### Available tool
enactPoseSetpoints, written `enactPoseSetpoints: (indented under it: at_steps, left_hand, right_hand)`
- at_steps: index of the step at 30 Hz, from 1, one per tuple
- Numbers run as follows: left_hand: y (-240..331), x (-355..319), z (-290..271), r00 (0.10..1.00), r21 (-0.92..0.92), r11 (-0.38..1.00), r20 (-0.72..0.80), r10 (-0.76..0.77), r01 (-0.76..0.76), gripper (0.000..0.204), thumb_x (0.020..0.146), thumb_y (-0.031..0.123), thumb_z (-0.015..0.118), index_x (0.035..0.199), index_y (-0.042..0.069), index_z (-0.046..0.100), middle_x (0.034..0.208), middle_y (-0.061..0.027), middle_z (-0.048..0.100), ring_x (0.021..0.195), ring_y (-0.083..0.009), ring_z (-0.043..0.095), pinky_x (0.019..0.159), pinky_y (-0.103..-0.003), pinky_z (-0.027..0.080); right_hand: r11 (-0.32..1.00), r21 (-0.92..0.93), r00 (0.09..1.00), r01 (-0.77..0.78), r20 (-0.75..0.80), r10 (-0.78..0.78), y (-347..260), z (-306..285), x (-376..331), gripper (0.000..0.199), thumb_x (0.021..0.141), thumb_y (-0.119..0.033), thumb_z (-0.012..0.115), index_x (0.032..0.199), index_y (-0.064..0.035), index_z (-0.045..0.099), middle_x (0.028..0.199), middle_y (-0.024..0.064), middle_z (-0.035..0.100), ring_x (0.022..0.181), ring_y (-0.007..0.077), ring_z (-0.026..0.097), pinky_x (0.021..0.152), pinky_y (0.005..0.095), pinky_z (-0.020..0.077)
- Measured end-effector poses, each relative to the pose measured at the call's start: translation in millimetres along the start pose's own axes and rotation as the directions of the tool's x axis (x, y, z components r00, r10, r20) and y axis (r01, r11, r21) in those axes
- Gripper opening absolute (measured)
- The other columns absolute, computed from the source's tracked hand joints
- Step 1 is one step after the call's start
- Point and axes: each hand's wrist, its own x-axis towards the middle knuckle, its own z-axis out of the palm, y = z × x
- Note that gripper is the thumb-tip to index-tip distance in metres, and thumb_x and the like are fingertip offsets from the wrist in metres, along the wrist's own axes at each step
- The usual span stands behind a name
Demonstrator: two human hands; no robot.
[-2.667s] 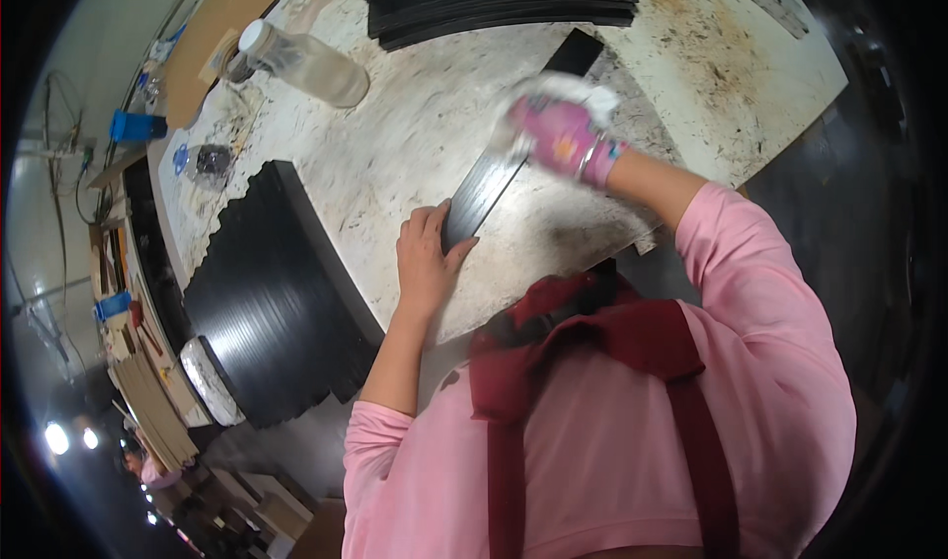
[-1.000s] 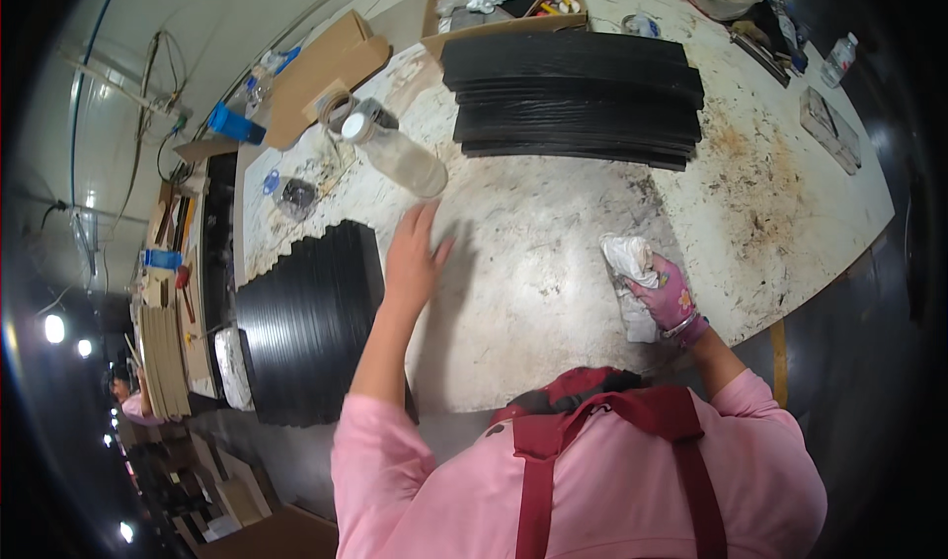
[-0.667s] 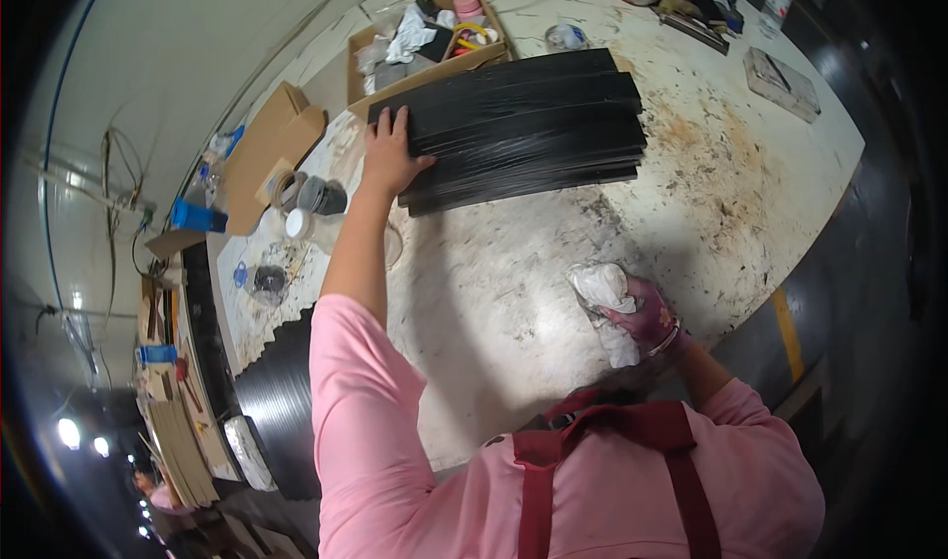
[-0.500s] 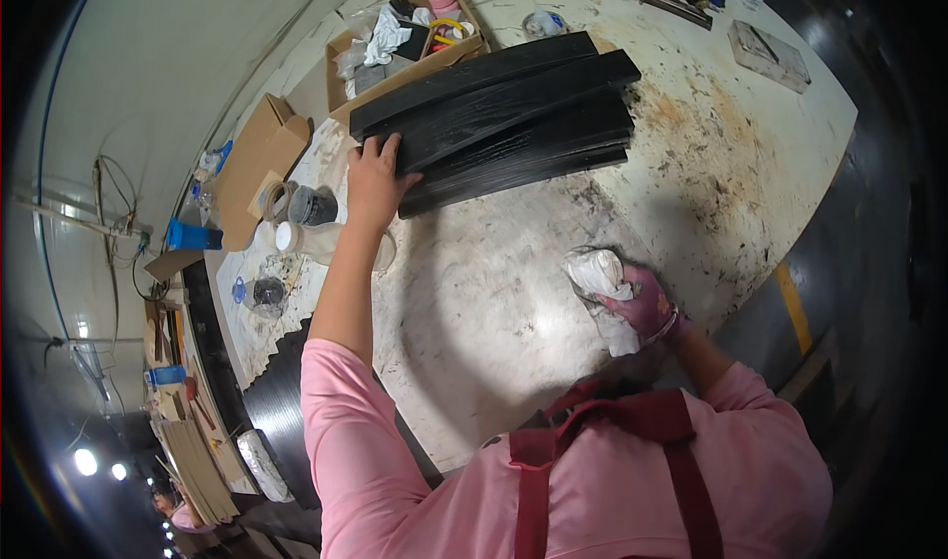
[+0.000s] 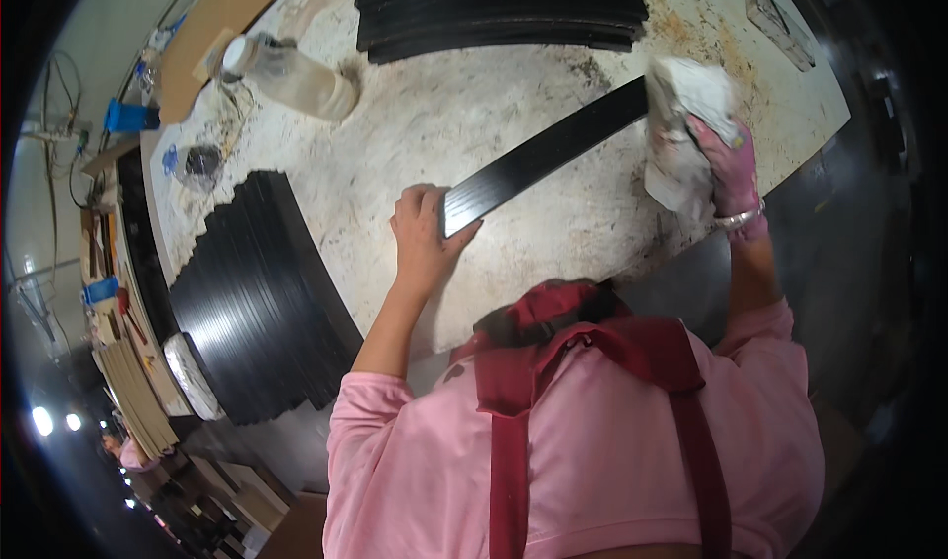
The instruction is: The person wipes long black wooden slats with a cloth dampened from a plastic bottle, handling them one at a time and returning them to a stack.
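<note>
A single black wooden slat (image 5: pixel 543 154) slants across the white worktable, its near-left end in my left hand (image 5: pixel 425 240). My bare left fingers and thumb close round that end. My right hand (image 5: pixel 729 164), in a pink glove, grips a crumpled white cloth (image 5: pixel 686 115). The cloth is at the slat's far-right end and hides it; whether it presses on the wood I cannot tell. A stack of black slats (image 5: pixel 494 11) lies beyond, at the table's far side. More black slats (image 5: pixel 262 302) lie side by side at the left.
A clear plastic bottle with a white lid (image 5: pixel 291 73) lies on its side at the far left. Behind it are cardboard (image 5: pixel 217 31) and a blue cup (image 5: pixel 131 117). A grey block (image 5: pixel 778 28) sits at the far right of the stained worktable (image 5: pixel 375 144).
My left hand has come from the far stack back toward me and now holds one slat. My right hand, with the cloth, has moved up and right to the slat's other end.
</note>
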Motion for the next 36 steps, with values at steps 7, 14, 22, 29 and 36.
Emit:
enactPoseSetpoints:
  at_steps: [7,14,22,29,36]
  left_hand:
    - [-27,-41,-13,0.991,-0.191,0.973,-0.001,-0.133,0.131,0.086,0.064,0.009,0.081,0.138,0.003,0.037,0.119,-0.0169,0.055,0.106,-0.0335,0.051,0.094,-0.04,0.041]
    - [-39,-46,-2,0.928,-0.571,0.756,0.025,-0.372,0.319,0.094,0.066,0.008,0.079,0.144,0.002,0.026,0.116,-0.015,0.058,0.106,-0.0291,0.053,0.094,-0.037,0.041]
    - [-33,-48,-13,0.958,-0.389,0.887,-0.038,-0.285,0.248,0.095,0.066,0.0,0.079,0.145,0.003,0.026,0.116,-0.0136,0.058,0.106,-0.0238,0.056,0.094,-0.033,0.045]
    - [-44,-55,0,0.955,-0.41,0.873,-0.015,-0.297,0.265,0.091,0.067,0.003,0.079,0.143,0.003,0.03,0.123,-0.0174,0.054,0.111,-0.026,0.054,0.099,-0.035,0.042]
    - [-38,-56,-15,0.985,-0.257,0.951,0.028,-0.172,0.173,0.079,0.068,0.004,0.077,0.137,-0.002,0.039,0.122,-0.0162,0.056,0.111,-0.0299,0.053,0.097,-0.037,0.042]
  right_hand:
    - [0.366,-0.864,0.91,0.345,0.212,-0.356,13,63,36,0.037,0.085,-0.023,0.066,0.114,-0.002,0.056,0.103,0.0148,0.065,0.091,0.027,0.065,0.084,0.0344,0.052]
    - [0.426,-0.456,0.537,0.782,0.839,-0.087,4,271,-82,0.031,0.073,-0.027,0.072,0.1,-0.0134,0.065,0.1,0.0083,0.065,0.097,0.0227,0.061,0.088,0.0401,0.0476]
    - [0.213,-0.958,0.981,0.193,0.185,-0.055,47,43,63,0.029,0.087,-0.023,0.059,0.11,-0.0045,0.058,0.096,0.0137,0.065,0.083,0.0267,0.065,0.072,0.0362,0.0527]
    - [0.378,-0.397,0.546,0.836,0.661,-0.515,-5,221,-45,0.023,0.083,-0.024,0.057,0.097,-0.0061,0.057,0.092,0.0128,0.059,0.085,0.0296,0.06,0.078,0.0419,0.048]
    - [0.416,-0.869,0.96,0.267,0.203,-0.193,40,86,41,0.035,0.079,-0.02,0.06,0.113,-0.0102,0.061,0.105,0.014,0.062,0.09,0.0287,0.061,0.075,0.0406,0.0513]
